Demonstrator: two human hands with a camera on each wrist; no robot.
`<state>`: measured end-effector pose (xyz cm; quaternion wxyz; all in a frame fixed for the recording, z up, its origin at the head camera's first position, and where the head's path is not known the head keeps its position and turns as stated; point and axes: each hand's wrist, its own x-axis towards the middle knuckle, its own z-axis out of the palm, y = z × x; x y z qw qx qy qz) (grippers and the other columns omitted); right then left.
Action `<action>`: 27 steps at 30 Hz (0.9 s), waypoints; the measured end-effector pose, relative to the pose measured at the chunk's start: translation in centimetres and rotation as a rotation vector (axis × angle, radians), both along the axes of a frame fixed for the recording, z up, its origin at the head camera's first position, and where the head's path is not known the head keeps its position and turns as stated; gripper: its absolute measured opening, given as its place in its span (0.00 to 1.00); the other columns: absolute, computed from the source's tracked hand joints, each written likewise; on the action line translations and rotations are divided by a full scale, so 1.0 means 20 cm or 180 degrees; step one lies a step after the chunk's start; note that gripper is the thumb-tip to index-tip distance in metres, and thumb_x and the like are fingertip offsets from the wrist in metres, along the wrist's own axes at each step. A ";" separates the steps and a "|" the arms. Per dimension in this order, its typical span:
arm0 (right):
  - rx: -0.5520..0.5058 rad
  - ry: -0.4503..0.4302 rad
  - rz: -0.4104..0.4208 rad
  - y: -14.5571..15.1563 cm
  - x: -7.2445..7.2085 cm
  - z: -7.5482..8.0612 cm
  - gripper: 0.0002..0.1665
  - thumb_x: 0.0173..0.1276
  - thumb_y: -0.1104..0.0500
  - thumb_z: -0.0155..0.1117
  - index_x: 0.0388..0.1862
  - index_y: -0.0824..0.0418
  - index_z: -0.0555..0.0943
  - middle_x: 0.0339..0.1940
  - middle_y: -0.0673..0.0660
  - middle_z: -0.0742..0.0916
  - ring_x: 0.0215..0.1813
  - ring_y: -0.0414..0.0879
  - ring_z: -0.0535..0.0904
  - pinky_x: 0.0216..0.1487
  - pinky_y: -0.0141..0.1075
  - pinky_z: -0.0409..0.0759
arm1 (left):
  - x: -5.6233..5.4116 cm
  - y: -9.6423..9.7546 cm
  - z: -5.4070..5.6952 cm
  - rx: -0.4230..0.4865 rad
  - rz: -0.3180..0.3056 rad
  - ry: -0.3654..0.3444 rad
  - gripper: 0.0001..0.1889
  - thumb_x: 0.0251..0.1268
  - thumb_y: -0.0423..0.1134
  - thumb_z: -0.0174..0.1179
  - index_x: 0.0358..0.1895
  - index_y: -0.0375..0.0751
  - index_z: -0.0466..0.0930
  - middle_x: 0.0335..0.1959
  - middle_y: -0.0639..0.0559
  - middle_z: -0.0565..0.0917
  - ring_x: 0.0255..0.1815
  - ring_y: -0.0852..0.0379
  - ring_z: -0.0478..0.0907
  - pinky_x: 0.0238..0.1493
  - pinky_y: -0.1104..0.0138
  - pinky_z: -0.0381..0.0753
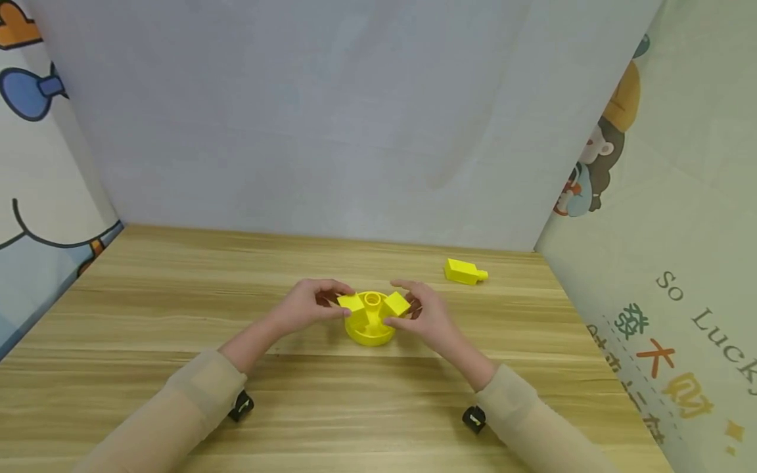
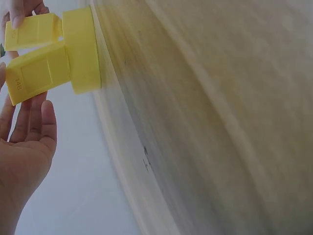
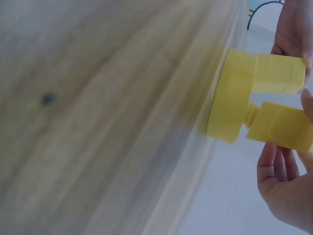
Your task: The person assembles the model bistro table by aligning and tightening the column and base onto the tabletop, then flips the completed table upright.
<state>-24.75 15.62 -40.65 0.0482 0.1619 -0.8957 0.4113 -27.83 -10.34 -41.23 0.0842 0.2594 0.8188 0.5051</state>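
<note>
I see the yellow round base [image 1: 369,332] sitting on the wooden surface [image 1: 177,309], near its middle. My left hand [image 1: 307,305] pinches one yellow block [image 1: 351,303] with curled fingers, and my right hand [image 1: 422,314] pinches the other block [image 1: 396,303]; both blocks stand on the base. A third yellow block [image 1: 464,271] lies well apart, to the far right.

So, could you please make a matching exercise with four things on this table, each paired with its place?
Things:
1. round yellow plastic base
2. loose yellow plastic block with a peg
3. left hand
4. right hand

Places:
a. lies alone, far right
b. on left block
c. between both hands
d. on right block

Pairs: 1-c, 2-a, 3-b, 4-d
</note>
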 end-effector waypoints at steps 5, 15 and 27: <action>0.0145 0.0047 -0.0087 -0.03 0.00 0.00 0.31 0.49 0.50 0.77 0.52 0.59 0.80 0.39 0.54 0.79 0.39 0.47 0.75 0.41 0.40 0.80 | 0.00 0.00 -0.02 0.0062 0.0015 -0.0040 0.22 0.54 0.44 0.69 0.53 0.42 0.80 0.48 0.47 0.82 0.40 0.53 0.79 0.41 0.66 0.81; 0.0078 -0.0279 -0.0316 -0.09 -0.01 0.00 0.32 0.48 0.46 0.78 0.42 0.61 0.72 0.38 0.55 0.80 0.35 0.45 0.77 0.35 0.32 0.78 | 0.06 0.01 0.06 0.0092 0.0025 -0.0049 0.21 0.58 0.36 0.66 0.55 0.33 0.77 0.47 0.40 0.82 0.42 0.45 0.79 0.39 0.66 0.81; -0.0449 -0.0448 0.1319 0.04 -0.07 0.03 0.37 0.66 0.62 0.61 0.72 0.54 0.60 0.69 0.57 0.70 0.69 0.55 0.62 0.66 0.57 0.63 | 0.11 0.01 0.14 0.0081 0.0000 -0.0099 0.20 0.58 0.33 0.65 0.54 0.31 0.78 0.46 0.39 0.82 0.41 0.46 0.79 0.39 0.68 0.80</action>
